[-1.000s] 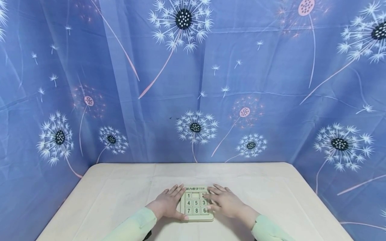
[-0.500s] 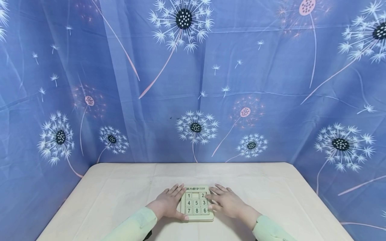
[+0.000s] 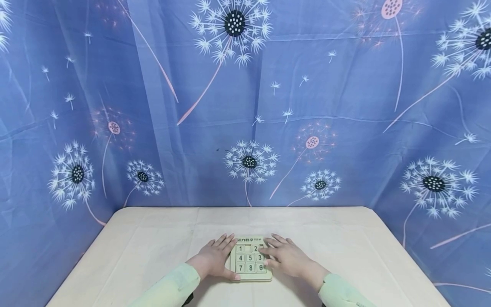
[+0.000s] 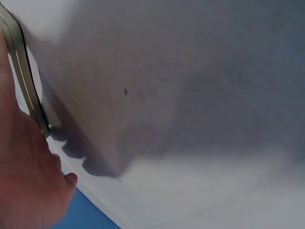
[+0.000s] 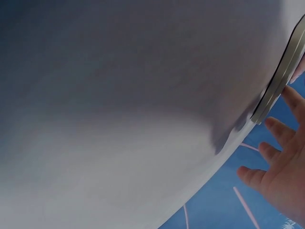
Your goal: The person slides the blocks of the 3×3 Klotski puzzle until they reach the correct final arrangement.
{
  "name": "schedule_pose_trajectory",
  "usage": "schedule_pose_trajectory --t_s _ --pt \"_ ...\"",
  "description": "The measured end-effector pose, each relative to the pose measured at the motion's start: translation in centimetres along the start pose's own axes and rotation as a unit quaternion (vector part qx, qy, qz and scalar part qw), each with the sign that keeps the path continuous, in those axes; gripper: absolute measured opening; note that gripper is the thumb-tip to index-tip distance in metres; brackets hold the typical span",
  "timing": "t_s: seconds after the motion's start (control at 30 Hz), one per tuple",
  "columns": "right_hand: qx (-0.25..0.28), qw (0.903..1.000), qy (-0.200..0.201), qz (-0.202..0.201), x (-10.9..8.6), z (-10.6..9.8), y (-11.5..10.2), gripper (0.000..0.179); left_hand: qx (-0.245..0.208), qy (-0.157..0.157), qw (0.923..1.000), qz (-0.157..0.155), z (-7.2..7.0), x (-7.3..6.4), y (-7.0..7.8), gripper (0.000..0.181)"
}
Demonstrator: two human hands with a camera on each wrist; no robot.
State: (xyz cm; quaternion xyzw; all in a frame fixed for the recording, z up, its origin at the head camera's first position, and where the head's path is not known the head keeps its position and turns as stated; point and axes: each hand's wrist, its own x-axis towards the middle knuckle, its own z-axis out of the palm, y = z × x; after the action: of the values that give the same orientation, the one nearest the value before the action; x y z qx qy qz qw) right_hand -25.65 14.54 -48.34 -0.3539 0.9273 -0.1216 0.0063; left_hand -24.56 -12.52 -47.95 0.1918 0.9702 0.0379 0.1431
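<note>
A pale green number slide puzzle lies on the table, its tiles numbered 1 to 8. Along its left edge rests my left hand, fingers stretched out towards the far corner and thumb on the near corner. My right hand is at the opposite edge. Its index fingertip touches the 2 tile, which stands slightly left of the right column, with a gap between it and the 1 tile. In the left wrist view the puzzle's side edge shows beside my hand; the right wrist view shows the other side edge.
The cream-covered table extends behind and to both sides of the puzzle. Blue curtains with dandelion prints hang along its back and sides. Light green sleeves cover my forearms.
The 2 tile has slid a little to the left, away from the right column, with my right index finger on it. My left hand and the puzzle's frame stay in place.
</note>
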Motion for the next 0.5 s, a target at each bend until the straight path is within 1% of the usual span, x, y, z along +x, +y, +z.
schedule_pose_trajectory --t_s 0.5 --pt "0.004 1.0000 -0.007 0.004 0.75 0.26 -0.39 0.047 -0.007 -0.010 0.9999 -0.005 0.02 0.27 -0.14 0.112"
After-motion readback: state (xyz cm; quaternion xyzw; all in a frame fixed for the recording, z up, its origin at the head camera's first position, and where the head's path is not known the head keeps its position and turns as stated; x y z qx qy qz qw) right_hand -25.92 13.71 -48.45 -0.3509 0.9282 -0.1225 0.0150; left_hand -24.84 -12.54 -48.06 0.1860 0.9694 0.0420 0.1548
